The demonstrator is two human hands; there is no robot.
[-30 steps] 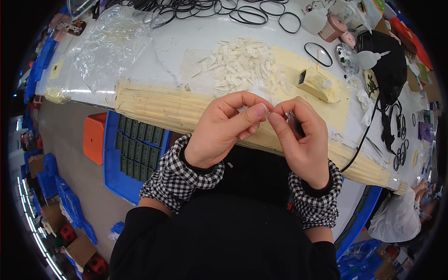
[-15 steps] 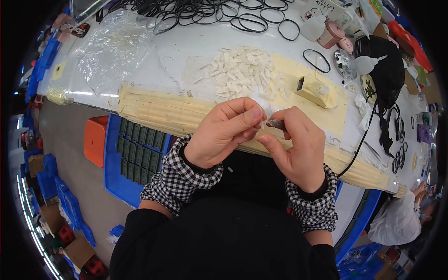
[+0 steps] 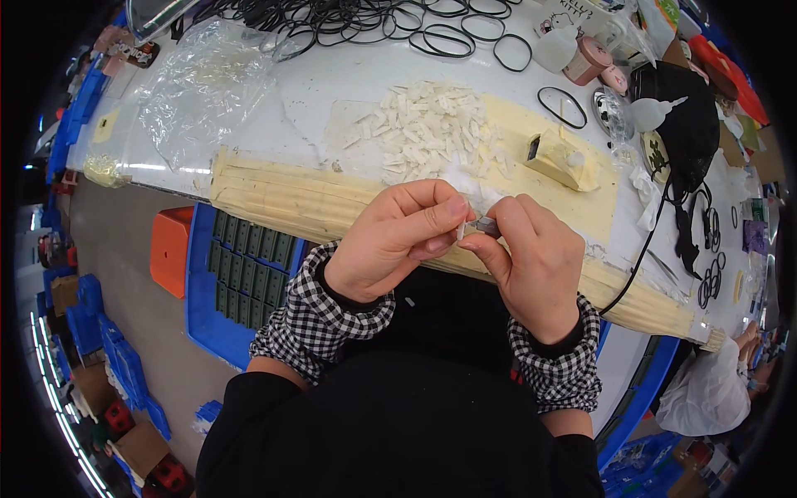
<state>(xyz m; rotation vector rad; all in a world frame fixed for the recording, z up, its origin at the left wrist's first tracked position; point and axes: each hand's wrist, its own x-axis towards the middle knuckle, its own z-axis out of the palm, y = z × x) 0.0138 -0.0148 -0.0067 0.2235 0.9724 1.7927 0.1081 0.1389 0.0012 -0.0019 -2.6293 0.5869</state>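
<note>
My left hand (image 3: 388, 241) pinches a small whitish plastic piece (image 3: 461, 231) between thumb and fingertips, just in front of the table edge. Close on its right, my right hand (image 3: 540, 264) has thumb and forefinger closed on a small grey, flat, blade-like tool (image 3: 488, 226). The tool points at the whitish piece; fingers hide most of both, and I cannot tell whether they touch. Beyond my hands lies a heap of similar whitish pieces (image 3: 436, 124) on the white table (image 3: 307, 108).
Cream tape covers the table edge (image 3: 286, 197). A tape-wrapped block (image 3: 560, 162) stands right of the heap. Black rubber rings (image 3: 444, 40) and a clear plastic bag (image 3: 203, 91) lie behind. Below left are an orange stool (image 3: 169, 253) and a blue crate (image 3: 198, 303) of dark green parts.
The grey tool has turned and shows more of its flat side. My right hand has shifted slightly right, its thumb now drawn in against the tool.
</note>
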